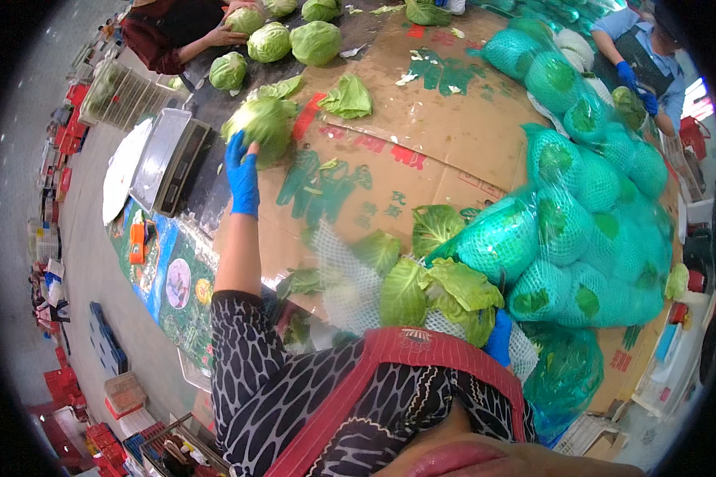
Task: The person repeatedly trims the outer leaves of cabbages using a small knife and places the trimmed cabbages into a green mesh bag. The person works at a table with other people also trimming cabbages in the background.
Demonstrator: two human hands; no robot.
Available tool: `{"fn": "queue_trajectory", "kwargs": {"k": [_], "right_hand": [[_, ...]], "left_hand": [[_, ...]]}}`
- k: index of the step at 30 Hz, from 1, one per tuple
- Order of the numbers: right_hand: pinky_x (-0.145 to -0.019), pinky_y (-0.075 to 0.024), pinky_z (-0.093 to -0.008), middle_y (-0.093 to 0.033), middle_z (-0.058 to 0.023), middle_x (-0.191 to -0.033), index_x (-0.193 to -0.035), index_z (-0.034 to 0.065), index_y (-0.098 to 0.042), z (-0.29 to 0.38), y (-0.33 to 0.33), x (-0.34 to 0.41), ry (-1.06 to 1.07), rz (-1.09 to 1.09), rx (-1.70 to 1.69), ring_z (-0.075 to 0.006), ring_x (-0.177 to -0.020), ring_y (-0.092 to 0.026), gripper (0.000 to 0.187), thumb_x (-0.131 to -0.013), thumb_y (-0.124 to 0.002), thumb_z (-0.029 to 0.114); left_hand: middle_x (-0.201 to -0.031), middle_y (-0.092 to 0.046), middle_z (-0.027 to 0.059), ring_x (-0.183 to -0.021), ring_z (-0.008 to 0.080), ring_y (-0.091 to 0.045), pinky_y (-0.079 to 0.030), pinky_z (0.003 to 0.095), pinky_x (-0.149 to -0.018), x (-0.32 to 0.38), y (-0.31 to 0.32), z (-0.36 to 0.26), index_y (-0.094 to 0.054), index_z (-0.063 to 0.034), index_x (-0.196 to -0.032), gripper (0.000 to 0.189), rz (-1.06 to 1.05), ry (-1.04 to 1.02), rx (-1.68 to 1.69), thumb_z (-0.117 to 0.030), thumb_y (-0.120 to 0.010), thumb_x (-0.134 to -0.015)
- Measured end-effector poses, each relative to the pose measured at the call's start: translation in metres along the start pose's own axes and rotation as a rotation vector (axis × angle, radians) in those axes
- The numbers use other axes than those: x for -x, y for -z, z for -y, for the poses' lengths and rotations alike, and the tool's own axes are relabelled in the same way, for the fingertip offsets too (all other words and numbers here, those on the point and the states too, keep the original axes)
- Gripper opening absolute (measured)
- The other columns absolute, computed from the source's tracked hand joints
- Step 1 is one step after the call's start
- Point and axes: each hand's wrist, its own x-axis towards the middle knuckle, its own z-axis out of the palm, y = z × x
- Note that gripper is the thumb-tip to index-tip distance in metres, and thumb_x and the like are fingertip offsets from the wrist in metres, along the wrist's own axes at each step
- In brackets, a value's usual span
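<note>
My left hand (pixel 243 177), in a blue glove with the thumb tip bare, reaches forward and grips the near side of a green cabbage (pixel 266 128). Motion slightly blurs that cabbage. Close to my chest, my right hand (pixel 499 338) shows only as a patch of blue glove. Loose cabbage leaves (pixel 404 292) and my apron hide its fingers, so its grip cannot be made out. Beside it hangs white foam netting (pixel 522 352). More foam netting (pixel 346 286), blurred, lies left of the leaves.
Netted cabbages in green bags (pixel 573 238) pile up at the right. Flattened cardboard (pixel 453 137) covers the table. A scale (pixel 170 161) stands at the left, an orange tape dispenser (pixel 136 243) nearer me. One person (pixel 173 36) handles cabbages opposite; another (pixel 638 65) works at the far right.
</note>
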Motion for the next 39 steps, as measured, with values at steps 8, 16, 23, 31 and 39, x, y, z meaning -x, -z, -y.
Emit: {"fn": "queue_trajectory", "kwargs": {"k": [8,16,23,31,39], "right_hand": [[-0.082,-0.0515,-0.0320,-0.069,-0.0083,-0.109,-0.119,0.0011,-0.066,0.009,-0.007,-0.001,-0.001,-0.012,0.292,-0.0168,-0.095,-0.064,0.027,-0.100,-0.053,0.014],[-0.084,-0.0513,-0.0326,-0.069,-0.0086,-0.110,-0.121,0.0006,-0.065,0.019,-0.029,-0.021,-0.058,-0.050,0.465,-0.0178,-0.096,-0.064,0.028,-0.098,-0.055,0.013],[-0.085,-0.0512,-0.0331,-0.069,-0.0089,-0.111,-0.122,0.0002,-0.065,0.025,-0.031,-0.021,-0.114,-0.059,0.546,-0.0186,-0.097,-0.064,0.029,-0.097,-0.057,0.012],[-0.086,-0.0510,-0.0337,-0.070,-0.0092,-0.112,-0.123,-0.0002,-0.064,0.024,-0.038,-0.027,-0.164,-0.089,0.588,-0.0196,-0.098,-0.064,0.030,-0.096,-0.059,0.011],[-0.087,-0.0509,-0.0342,-0.070,-0.0096,-0.113,-0.125,-0.0007,-0.063,0.025,-0.052,-0.030,-0.113,-0.080,0.612,-0.0206,-0.099,-0.064,0.032,-0.095,-0.061,0.010]], "left_hand": [[-0.145,-0.045,0.0196,-0.126,0.0270,-0.051,-0.045,0.0369,-0.102,-0.076,-0.109,0.025,-0.030,0.0019,-0.151,0.080,-0.091,0.113,0.196,-0.009,-0.074,-0.085],[-0.151,-0.039,0.0238,-0.133,0.0356,-0.047,-0.042,0.0464,-0.108,-0.089,-0.188,0.030,-0.028,-0.0065,-0.155,0.092,0.352,-0.141,-0.128,-0.033,-0.078,-0.082],[-0.129,-0.062,0.0199,-0.111,0.0391,-0.063,-0.051,0.0464,-0.094,-0.071,-0.214,0.046,-0.057,-0.0164,-0.137,0.064,0.554,-0.115,-0.547,-0.015,-0.069,-0.073],[-0.160,-0.027,0.0209,-0.141,0.0412,-0.036,-0.031,0.0520,-0.114,-0.188,-0.077,0.095,-0.053,-0.0231,-0.144,0.089,0.302,-0.017,-1.169,-0.054,-0.082,-0.066],[-0.125,-0.065,0.0218,-0.112,0.0400,-0.063,-0.050,0.0466,-0.093,-0.157,-0.076,0.128,-0.066,-0.0184,-0.125,0.062,0.318,0.207,-0.668,-0.044,-0.079,-0.070]]}}
